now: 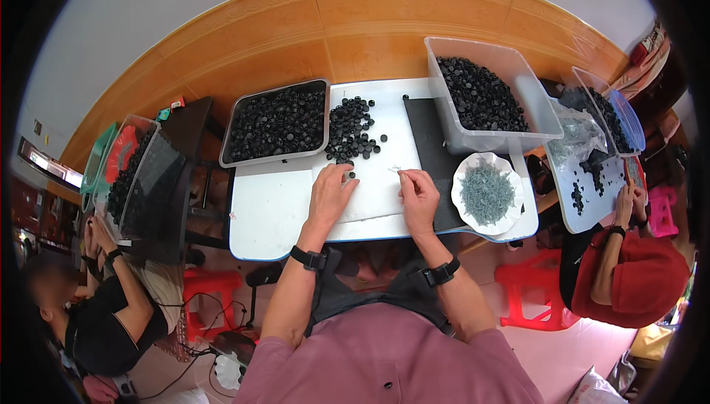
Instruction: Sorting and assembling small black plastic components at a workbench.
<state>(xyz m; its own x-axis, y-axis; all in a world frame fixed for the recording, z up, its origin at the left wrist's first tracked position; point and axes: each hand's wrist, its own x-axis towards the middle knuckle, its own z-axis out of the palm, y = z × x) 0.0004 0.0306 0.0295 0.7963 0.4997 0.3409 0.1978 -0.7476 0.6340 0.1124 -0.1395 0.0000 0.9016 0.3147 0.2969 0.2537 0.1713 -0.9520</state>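
Left hand (330, 195): grip nearly closed, thumb and finger on a black cap (351, 175), frame centre
Right hand (419, 195): grip pinched on a pale sliver (395, 169), right of centre
Loose caps (353, 127): white surface (270, 215), above centre

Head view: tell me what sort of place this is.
Probably a small handwork workshop: heaps of small black parts, a scalloped dish of thin grey pieces, and seated co-workers on either side.

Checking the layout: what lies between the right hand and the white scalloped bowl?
Part of the black mat lies between the right hand and the bowl, in the head view.
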